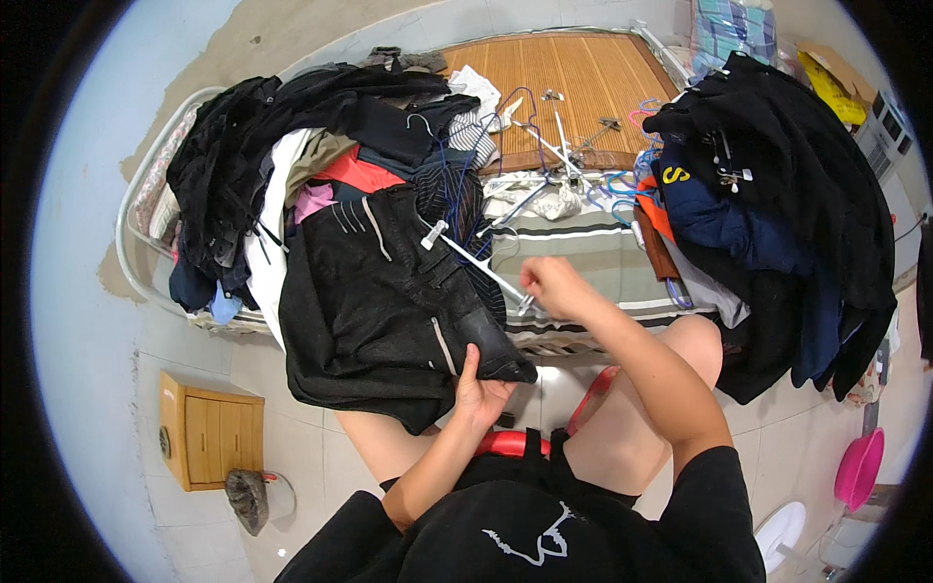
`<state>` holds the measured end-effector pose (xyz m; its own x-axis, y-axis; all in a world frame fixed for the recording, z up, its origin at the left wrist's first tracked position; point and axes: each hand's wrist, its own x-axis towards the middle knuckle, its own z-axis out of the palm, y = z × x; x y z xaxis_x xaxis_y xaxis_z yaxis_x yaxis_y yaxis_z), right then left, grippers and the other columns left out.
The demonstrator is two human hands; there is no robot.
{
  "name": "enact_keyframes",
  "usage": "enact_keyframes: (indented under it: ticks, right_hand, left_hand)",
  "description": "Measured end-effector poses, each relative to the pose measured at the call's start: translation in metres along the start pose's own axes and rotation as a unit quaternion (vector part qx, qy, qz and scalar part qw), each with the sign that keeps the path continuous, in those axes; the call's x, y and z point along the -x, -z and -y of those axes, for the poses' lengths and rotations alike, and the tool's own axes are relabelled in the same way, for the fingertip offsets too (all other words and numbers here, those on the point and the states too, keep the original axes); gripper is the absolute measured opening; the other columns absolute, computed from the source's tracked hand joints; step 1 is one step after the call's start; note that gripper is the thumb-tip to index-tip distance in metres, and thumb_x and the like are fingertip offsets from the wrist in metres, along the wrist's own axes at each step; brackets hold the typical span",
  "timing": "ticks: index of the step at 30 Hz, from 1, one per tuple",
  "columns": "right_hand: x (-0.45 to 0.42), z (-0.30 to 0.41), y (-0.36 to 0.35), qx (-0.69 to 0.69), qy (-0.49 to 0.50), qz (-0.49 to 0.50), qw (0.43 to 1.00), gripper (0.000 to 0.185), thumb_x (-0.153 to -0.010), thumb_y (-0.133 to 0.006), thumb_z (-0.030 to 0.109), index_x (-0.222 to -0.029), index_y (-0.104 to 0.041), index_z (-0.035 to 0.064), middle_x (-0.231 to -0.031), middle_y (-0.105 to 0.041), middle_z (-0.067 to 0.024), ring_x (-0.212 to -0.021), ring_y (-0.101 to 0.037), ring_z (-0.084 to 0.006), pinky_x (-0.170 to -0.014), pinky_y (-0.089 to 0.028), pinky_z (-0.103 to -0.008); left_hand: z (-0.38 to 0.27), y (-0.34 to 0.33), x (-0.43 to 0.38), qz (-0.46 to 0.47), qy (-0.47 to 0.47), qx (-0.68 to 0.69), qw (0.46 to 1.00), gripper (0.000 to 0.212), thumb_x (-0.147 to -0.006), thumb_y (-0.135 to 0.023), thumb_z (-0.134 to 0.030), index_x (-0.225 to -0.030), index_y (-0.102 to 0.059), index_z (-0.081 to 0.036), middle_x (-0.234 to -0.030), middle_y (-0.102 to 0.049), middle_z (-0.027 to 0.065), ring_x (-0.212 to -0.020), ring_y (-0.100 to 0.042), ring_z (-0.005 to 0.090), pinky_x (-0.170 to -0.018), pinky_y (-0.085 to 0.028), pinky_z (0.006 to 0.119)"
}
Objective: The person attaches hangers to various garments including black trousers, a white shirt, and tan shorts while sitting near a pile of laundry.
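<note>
My left hand [482, 399] grips a corner of the waistband of black trousers [364, 291], thumb on top. The trousers are spread across my lap and the bed edge, with pale trim strips on them. My right hand [557, 288] is curled beside the near clip of a white clip hanger [485, 271]. Its fingertips are at the clip, but whether they grip it cannot be made out. The hanger's other clip lies at the trousers' upper edge. Beneath the hanger is a dark striped garment [485, 288].
Heaped clothes [240, 153] cover the bed's left side. Dark garments [765, 218] with clips are piled at right. Loose hangers [561, 142] lie on the bamboo mat [554, 65] and striped bedding [576, 255]. A wooden cabinet [219, 430] and pink basin [860, 470] stand on the floor.
</note>
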<state>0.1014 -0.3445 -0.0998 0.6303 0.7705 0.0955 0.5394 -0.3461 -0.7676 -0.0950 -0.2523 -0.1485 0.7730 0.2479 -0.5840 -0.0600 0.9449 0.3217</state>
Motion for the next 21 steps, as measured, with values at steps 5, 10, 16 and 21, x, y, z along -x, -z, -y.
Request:
enact_keyframes:
  ticks: [5, 10, 16, 21]
  right_hand:
    - [0.001, -0.02, -0.001, 0.007, -0.03, -0.013, 0.999, 0.007, -0.073, -0.06, 0.002, -0.079, -0.06, 0.0003, -0.08, -0.062, -0.0183, -0.08, -0.06, -0.0353, -0.071, -0.048, -0.0412]
    - [0.015, -0.007, -0.035, 0.188, 0.084, -0.119, 0.971, 0.015, -0.067, -0.066, 0.006, -0.081, -0.061, 0.0033, -0.087, -0.053, -0.0159, -0.089, -0.052, -0.0341, -0.077, -0.046, -0.0405]
    - [0.045, 0.012, -0.049, 0.268, 0.109, -0.03, 0.957, 0.022, -0.064, -0.067, 0.012, -0.083, -0.057, 0.0054, -0.088, -0.049, -0.0115, -0.088, -0.054, -0.0283, -0.061, -0.052, -0.0352]
    - [0.038, -0.009, -0.067, 0.349, 0.172, -0.085, 0.917, 0.009, -0.072, -0.057, 0.011, -0.079, -0.054, 0.0059, -0.084, -0.049, -0.0086, -0.076, -0.057, -0.0238, -0.05, -0.052, -0.0305]
  left_hand:
    - [-0.002, -0.02, 0.019, -0.006, 0.032, 0.036, 0.999, 0.053, -0.075, -0.068, -0.05, -0.109, -0.057, -0.01, -0.103, -0.06, 0.0049, -0.096, -0.055, 0.0254, -0.092, -0.041, 0.041]
    - [-0.011, -0.029, 0.027, -0.014, 0.025, 0.068, 0.997, 0.055, -0.077, -0.065, -0.053, -0.108, -0.056, -0.008, -0.097, -0.058, 0.0075, -0.092, -0.054, 0.026, -0.093, -0.041, 0.043]
    - [-0.008, -0.033, 0.032, 0.073, 0.043, 0.075, 0.994, 0.049, -0.081, -0.062, -0.046, -0.11, -0.055, -0.007, -0.1, -0.057, 0.0103, -0.093, -0.052, 0.0287, -0.097, -0.038, 0.048]
    - [-0.007, -0.033, 0.036, 0.092, 0.029, 0.101, 0.99, 0.04, -0.08, -0.061, -0.03, -0.113, -0.054, -0.007, -0.106, -0.058, 0.0105, -0.1, -0.053, 0.0275, -0.1, -0.036, 0.048]
